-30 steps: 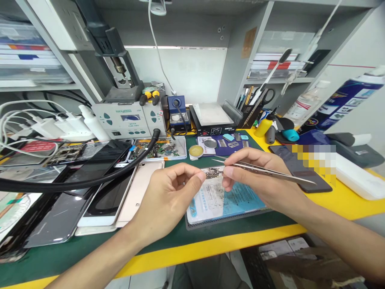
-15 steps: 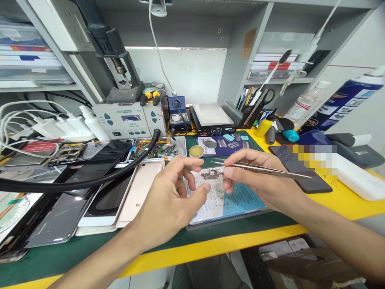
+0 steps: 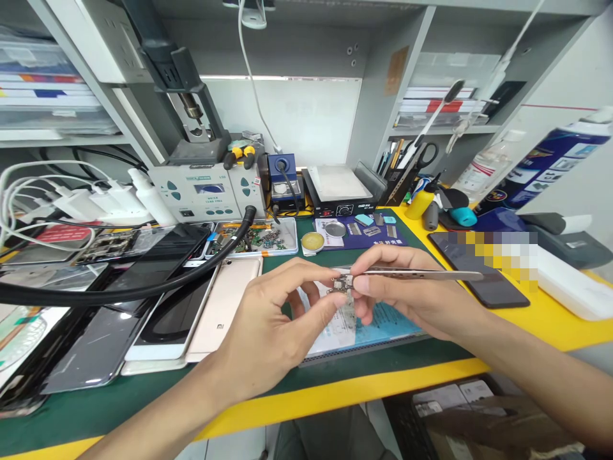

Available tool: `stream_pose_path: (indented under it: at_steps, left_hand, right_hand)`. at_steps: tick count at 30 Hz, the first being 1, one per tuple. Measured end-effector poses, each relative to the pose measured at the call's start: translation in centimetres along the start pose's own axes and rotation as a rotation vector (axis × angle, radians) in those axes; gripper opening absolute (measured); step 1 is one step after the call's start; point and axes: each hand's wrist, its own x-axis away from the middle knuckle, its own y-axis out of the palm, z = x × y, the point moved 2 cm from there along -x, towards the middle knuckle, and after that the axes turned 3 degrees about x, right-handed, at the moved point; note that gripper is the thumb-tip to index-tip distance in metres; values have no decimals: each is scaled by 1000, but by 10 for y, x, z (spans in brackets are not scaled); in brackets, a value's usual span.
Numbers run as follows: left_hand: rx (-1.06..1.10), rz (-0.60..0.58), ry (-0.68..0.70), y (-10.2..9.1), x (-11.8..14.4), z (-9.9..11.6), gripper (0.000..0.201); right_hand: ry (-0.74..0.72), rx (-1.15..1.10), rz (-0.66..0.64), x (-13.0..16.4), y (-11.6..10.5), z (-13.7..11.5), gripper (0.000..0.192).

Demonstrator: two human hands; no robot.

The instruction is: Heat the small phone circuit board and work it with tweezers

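Observation:
A small circuit board [image 3: 343,282] is raised above the blue and white work mat [image 3: 378,322]. My left hand [image 3: 272,322] pinches the board's left end between thumb and forefinger. My right hand [image 3: 407,294] touches the board's right end with its thumb and fingertips. That hand also holds steel tweezers [image 3: 421,274], which lie flat across its fingers with the points toward the board.
Several phones [image 3: 211,313] lie in a row left of the mat, with a thick black hose [image 3: 143,287] over them. A parts tray [image 3: 253,237], flux tin [image 3: 312,241], rework station [image 3: 205,191] and hot plate [image 3: 335,185] stand behind. A dark phone [image 3: 479,275] lies to the right.
The board has been lifted off the mat and now hangs between both hands. My left fingers opened, then closed on its left end. The tweezers swung level.

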Motion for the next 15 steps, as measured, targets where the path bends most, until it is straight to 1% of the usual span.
stream_pose_path:
  at_steps: [3,5,7,9,11,12,15]
  left_hand:
    - [37,-21,18,1,1,0,24]
    - [53,-26,15,1,2,-1,22]
    - [74,-31,-5,1,2,-1,18]
    - [120,-34,-49,0,1,0,17]
    - [197,-28,-122,-2,0,2,16]
    - [247,-22,-167,-3,0,2,15]
    - [409,-46,-297,-6,-2,0,14]
  right_hand:
    - [32,-105,-34,-1,1,-2,14]
    - [45,-148,-55,-2,3,-2,13]
    - [55,-159,-65,-1,4,-2,14]
    - [60,-118,-60,-1,4,-1,17]
    - [13,-36,8,0,4,0,21]
    - [-40,16,62,1,3,0,21]
    - [-258,183,225,6,3,-3,11]
